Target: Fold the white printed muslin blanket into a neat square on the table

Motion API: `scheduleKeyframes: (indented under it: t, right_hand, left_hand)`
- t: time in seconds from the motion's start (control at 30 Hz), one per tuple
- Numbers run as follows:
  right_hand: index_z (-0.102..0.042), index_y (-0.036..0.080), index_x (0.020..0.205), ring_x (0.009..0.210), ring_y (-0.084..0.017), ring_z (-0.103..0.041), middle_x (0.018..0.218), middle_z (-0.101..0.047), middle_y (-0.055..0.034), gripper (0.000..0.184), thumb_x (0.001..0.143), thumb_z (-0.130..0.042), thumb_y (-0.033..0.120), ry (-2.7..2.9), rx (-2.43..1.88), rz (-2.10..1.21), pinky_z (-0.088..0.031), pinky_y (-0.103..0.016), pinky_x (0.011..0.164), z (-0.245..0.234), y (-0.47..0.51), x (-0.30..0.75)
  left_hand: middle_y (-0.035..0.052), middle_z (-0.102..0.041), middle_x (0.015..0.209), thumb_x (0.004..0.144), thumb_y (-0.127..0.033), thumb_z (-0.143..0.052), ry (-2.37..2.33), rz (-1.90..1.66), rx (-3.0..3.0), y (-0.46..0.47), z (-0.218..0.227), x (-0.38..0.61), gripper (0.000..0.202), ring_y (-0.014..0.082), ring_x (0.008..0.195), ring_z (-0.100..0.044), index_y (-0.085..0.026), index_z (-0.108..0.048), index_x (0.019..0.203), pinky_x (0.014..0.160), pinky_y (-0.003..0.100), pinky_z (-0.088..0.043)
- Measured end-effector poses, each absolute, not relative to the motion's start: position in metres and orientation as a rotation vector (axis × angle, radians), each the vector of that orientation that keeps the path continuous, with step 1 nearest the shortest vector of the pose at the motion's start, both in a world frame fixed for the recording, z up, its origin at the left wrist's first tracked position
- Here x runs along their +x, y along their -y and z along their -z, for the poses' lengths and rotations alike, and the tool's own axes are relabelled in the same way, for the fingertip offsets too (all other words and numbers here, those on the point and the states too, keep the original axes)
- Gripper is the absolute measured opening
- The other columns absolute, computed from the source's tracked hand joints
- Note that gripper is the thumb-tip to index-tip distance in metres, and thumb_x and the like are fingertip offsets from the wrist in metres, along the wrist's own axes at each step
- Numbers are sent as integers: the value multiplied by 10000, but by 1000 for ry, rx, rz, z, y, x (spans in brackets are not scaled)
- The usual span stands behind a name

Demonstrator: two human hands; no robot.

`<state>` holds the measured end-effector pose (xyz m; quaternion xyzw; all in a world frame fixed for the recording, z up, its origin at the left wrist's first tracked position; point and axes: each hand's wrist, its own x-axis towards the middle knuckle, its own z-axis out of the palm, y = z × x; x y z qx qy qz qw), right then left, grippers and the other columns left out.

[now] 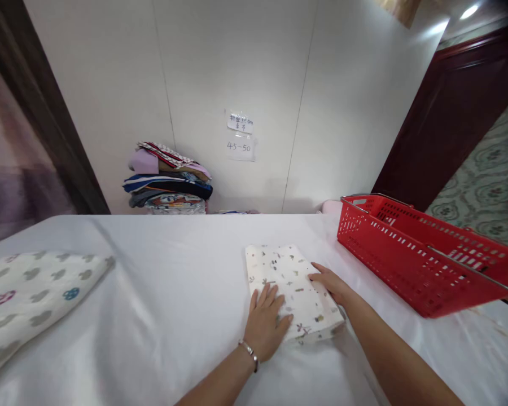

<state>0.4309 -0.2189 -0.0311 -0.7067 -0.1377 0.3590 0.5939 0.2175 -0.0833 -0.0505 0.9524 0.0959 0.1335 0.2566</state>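
A folded white cloth with small plant prints lies on the white-covered table in front of me. My left hand rests flat on its near left side, fingers spread, a bracelet at the wrist. Along the cloth's right edge is my right hand, its thumb and fingertips on the top and side, with some of the fingers hidden. I cannot tell whether that hand grips the edge or only presses on it.
A red plastic basket with metal handles stands at the right. On the left lies another white cloth with grey mouse-head prints. Behind the table is a stack of folded clothes, near a wall with paper labels.
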Motion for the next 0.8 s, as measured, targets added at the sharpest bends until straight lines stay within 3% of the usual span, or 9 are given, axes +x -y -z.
scheduleKeyframes:
  t: [0.13,0.27,0.57,0.8]
  right_hand:
    - [-192,147,1399,810,-232,-645,983,-659,-125,808,740,-615,345,270,-1784,-856,-519,-358,695,17,200,443]
    - [-320,143,1354,849,-226,-629,1037,-631,-130,723,755,-597,436,313,-1992,-689,-503,-333,716,16,186,448]
    - [-545,172,1179,971,-218,-575,1062,-630,-73,436,794,-505,372,631,-2362,-290,-420,-304,848,38,187,454]
    - [-493,173,1235,988,-211,-570,1116,-612,-83,481,820,-441,412,686,-2427,-216,-421,-301,847,41,196,456]
  left_hand:
    - [49,-306,1437,874,-465,-359,-246,-433,2604,85,55,218,472,255,1352,-153,-223,-473,1263,1094,515,-124]
    - [35,-313,1434,863,-421,-403,-228,-483,2589,86,56,218,432,254,1351,-161,-236,-485,1245,1096,520,-132]
    - [-5,-505,1294,874,-308,-402,-244,-642,2398,82,53,215,289,211,1286,-322,-285,-577,1103,1099,520,-136]
    - [-20,-389,1391,831,-266,-448,-350,-534,2363,74,62,223,318,233,1326,-236,-294,-555,1129,1074,556,-138]
